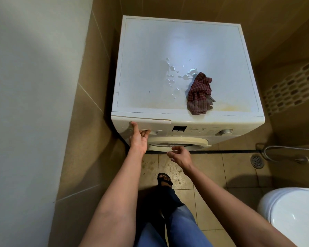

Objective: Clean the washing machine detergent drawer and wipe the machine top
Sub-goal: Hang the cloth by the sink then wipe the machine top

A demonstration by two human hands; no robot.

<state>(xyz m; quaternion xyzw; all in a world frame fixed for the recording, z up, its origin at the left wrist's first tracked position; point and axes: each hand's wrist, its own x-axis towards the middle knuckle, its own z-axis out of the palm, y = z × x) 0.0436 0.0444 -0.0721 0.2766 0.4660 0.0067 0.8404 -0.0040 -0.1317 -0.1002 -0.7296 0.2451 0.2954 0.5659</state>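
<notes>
A white front-loading washing machine stands against the tiled wall, its flat top (150,56) wet with scattered water drops (173,75). A crumpled red-checked cloth (199,94) lies on the top near the front right. The detergent drawer (155,126) sits at the front upper left, closed or nearly so. My left hand (138,138) rests on the drawer front, thumb pressed on the panel and fingers hooked at its handle recess. My right hand (180,155) hovers in front of the door (178,142), fingers loosely curled, holding nothing.
A control dial (225,131) and display (179,129) sit right of the drawer. A white toilet (291,216) is at bottom right, a floor drain (256,160) and metal hose (284,151) to the right. A wall is close on the left.
</notes>
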